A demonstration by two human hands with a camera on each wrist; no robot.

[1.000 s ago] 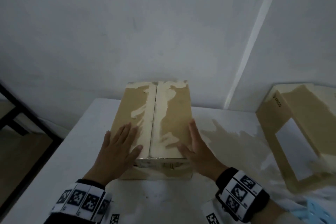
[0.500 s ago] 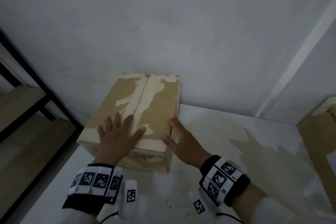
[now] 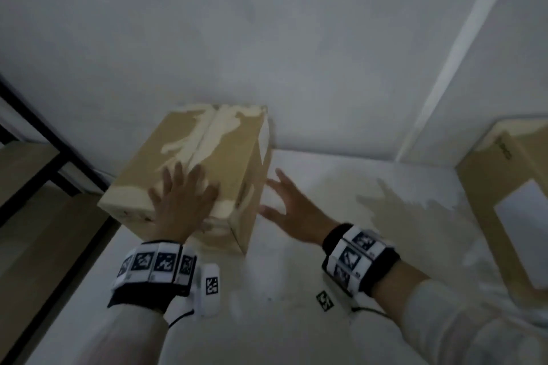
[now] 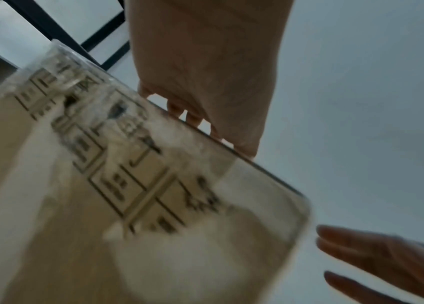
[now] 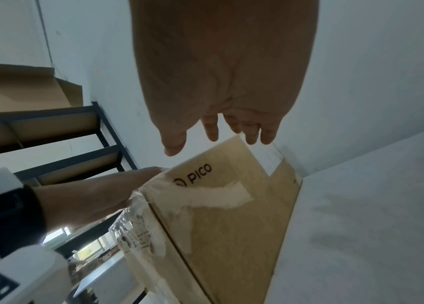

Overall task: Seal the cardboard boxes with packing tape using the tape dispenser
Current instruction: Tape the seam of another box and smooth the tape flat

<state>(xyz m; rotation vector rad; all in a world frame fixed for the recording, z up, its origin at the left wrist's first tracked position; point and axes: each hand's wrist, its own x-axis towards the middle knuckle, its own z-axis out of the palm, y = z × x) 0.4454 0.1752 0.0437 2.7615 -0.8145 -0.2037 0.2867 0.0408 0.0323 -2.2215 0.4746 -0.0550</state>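
Two hands splayed: left hand (image 3: 181, 204) flat on box (image 3: 231, 151); right hand (image 3: 293, 210) beside it.

Storeroom: black metal shelving (image 5: 50, 131), cardboard boxes (image 3: 504, 201), bare walls.

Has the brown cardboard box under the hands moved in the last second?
Yes. The brown cardboard box has slid left: it now overhangs the white table's left edge, nearer the black shelf frame.

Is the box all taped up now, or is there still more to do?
Looks done: the box under the left hand already has clear tape along its top seam and wrinkled over its near end. In hand: the left hand lies flat on it, at the table's left corner; the right hand hangs open beside it. Left: another box waits at right. No dispenser shows.
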